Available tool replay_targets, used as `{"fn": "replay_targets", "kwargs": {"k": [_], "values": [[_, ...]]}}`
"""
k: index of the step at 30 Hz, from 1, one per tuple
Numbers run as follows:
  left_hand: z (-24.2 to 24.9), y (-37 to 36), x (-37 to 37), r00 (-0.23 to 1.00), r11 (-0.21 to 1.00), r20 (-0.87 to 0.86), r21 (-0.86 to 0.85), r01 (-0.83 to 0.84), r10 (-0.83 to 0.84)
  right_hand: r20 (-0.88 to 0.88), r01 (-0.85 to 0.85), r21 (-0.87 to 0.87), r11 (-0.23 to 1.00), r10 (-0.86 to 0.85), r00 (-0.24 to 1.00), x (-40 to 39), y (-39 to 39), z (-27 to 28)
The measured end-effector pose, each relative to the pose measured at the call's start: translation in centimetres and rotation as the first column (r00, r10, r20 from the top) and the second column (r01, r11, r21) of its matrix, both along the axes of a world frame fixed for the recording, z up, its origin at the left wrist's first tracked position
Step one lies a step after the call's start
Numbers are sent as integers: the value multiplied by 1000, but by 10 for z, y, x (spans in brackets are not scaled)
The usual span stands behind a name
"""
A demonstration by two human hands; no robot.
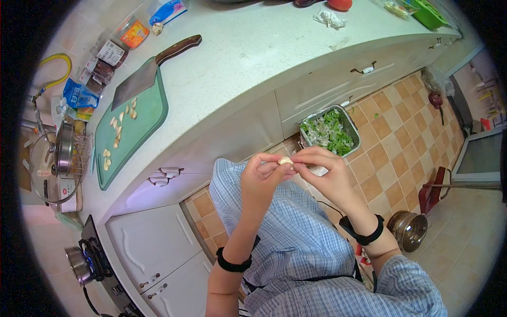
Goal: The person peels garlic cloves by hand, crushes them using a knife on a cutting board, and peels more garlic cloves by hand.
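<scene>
A pale garlic clove (285,160) is pinched between the fingertips of both hands, held in front of my body above the tiled floor. My left hand (262,178) grips it from the left and my right hand (323,170) from the right, fingertips touching at the clove. Both wrists wear black bands. Just beyond the hands, on the floor, a metal bin (350,124) holds green vegetable scraps and peels.
A green cutting board (145,119) with several garlic cloves and a cleaver (138,80) lies on the white counter (248,58). Packets and a jar sit at its far end. A stove (92,259) lies at lower left, a metal pot (407,230) on the floor at right.
</scene>
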State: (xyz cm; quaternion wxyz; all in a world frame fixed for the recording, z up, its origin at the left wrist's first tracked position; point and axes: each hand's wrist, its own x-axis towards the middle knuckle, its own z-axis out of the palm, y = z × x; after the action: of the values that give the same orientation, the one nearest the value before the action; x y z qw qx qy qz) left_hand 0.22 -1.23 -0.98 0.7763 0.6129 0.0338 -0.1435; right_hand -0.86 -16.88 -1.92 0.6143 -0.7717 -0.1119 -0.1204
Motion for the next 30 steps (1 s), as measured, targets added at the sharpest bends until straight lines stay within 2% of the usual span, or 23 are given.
{"fn": "replay_targets", "kwargs": {"k": [13, 16, 18, 21, 30], "values": [[-2, -2, -2, 999, 1000, 49, 10, -9, 9, -44, 30, -1, 1000, -30, 999, 1, 3, -1], [1, -3, -1, 999, 1000, 31, -5, -10, 11, -81, 46, 19, 999, -44, 996, 0, 3, 2], [3, -3, 1, 1000, 1000, 13, -18, -14, 14, -167, 24, 124, 992, -3, 986, 0, 1, 3], [2, -2, 2, 1000, 999, 10, -30, -16, 16, -101, -9, 75, 997, 16, 995, 0, -1, 4], [4, -1, 0, 1000, 999, 22, -42, -15, 16, -135, 6, 90, 996, 6, 991, 1, 1, 7]]}}
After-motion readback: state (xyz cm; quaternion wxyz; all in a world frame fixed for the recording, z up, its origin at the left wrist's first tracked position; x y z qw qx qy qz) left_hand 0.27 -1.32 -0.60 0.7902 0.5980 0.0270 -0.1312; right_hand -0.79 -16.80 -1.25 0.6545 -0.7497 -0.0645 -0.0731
